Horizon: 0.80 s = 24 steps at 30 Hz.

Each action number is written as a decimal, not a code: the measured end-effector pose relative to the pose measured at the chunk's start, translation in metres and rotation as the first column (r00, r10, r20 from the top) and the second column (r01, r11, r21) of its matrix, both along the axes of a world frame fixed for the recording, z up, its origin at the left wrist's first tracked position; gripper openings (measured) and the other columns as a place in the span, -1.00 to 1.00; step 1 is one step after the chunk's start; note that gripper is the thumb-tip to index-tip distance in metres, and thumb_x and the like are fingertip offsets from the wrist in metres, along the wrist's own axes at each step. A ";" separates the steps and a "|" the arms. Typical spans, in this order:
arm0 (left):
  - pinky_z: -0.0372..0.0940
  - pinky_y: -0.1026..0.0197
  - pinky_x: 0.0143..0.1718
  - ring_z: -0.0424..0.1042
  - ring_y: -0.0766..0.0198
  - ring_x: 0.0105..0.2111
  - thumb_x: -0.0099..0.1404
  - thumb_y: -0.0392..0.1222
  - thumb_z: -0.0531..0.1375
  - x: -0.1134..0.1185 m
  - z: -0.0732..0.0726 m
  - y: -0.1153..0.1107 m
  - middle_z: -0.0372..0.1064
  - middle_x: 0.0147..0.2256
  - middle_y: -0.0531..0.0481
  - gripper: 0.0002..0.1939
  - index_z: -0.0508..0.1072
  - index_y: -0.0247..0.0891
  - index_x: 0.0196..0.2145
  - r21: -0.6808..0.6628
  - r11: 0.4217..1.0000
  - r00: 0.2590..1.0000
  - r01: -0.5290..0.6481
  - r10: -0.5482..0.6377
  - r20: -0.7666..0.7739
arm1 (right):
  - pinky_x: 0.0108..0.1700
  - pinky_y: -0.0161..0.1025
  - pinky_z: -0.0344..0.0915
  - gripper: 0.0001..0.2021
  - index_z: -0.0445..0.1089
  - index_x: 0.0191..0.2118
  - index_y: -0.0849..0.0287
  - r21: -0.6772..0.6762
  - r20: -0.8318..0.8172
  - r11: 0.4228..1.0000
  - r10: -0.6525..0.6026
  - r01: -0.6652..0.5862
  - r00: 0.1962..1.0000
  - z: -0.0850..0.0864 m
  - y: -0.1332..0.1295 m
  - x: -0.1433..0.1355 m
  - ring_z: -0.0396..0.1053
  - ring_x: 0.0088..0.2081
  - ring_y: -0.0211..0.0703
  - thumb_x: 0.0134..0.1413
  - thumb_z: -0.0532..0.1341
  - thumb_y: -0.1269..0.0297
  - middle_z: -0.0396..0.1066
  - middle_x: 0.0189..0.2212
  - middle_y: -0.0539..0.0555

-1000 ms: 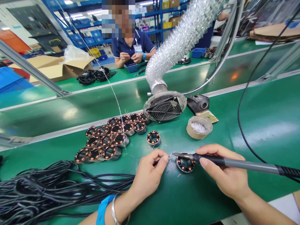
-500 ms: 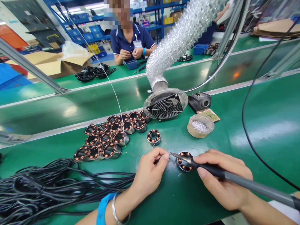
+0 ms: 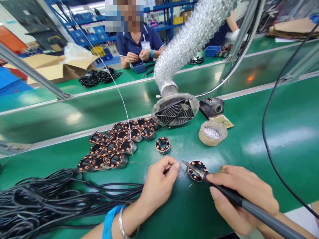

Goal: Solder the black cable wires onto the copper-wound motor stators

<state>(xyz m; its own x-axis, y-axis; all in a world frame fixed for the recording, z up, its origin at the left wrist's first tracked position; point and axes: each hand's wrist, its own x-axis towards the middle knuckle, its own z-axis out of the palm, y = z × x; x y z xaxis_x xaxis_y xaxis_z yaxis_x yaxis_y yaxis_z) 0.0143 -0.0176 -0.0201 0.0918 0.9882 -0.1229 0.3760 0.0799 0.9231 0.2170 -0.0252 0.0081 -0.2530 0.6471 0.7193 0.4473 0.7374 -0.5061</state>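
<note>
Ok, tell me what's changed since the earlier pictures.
The right hand has shifted toward the person and a little right, so the soldering iron slants more steeply. Nothing was newly grasped or released. The left hand, pinching a dark lead, and the wound ring under the iron stayed about put.

The right hand (image 3: 244,199) holds a soldering iron (image 3: 234,196), its tip over a copper-wound stator (image 3: 197,171); the left hand (image 3: 160,182) pinches a black cable (image 3: 167,170) just beside it.
</note>
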 end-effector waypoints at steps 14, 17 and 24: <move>0.08 0.32 -0.45 0.17 0.34 -0.51 0.34 -0.05 0.11 -0.001 0.001 0.000 0.21 -0.55 0.12 -0.73 0.41 -0.26 -0.44 0.005 1.000 1.000 -0.002 0.002 -0.001 | -0.56 -0.26 0.37 -0.78 0.42 -0.22 0.10 -0.034 -0.042 0.999 0.002 -0.004 0.999 -0.002 0.002 -0.001 0.41 -0.61 -0.18 -0.01 0.17 0.49 0.47 -0.56 -0.02; 0.08 0.32 -0.45 0.17 0.34 -0.51 0.34 -0.05 0.11 -0.001 0.001 0.000 0.20 -0.54 0.12 -0.73 0.41 -0.26 -0.43 0.000 1.000 1.000 -0.001 0.001 -0.003 | -0.56 -0.28 0.36 -0.78 0.42 -0.22 0.12 -0.040 -0.046 0.999 0.019 -0.021 0.999 -0.003 0.003 -0.002 0.39 -0.62 -0.21 -0.02 0.17 0.50 0.45 -0.57 -0.02; 0.08 0.32 -0.45 0.17 0.34 -0.51 0.34 -0.05 0.12 -0.001 0.001 0.001 0.20 -0.55 0.12 -0.73 0.42 -0.26 -0.43 -0.015 1.000 1.000 0.003 -0.003 0.002 | -0.60 -0.29 0.31 -0.75 0.41 -0.20 0.10 -0.049 -0.040 0.997 0.054 -0.055 0.998 -0.001 0.005 -0.002 0.35 -0.65 -0.24 -0.02 0.16 0.51 0.43 -0.59 -0.03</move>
<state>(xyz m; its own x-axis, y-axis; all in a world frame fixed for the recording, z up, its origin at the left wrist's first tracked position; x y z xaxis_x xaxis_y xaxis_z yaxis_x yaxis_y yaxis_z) 0.0130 -0.0165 -0.0193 0.0947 0.9860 -0.1375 0.3744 0.0927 0.9226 0.2149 -0.0204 0.0067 -0.2613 0.6686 0.6962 0.3864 0.7334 -0.5592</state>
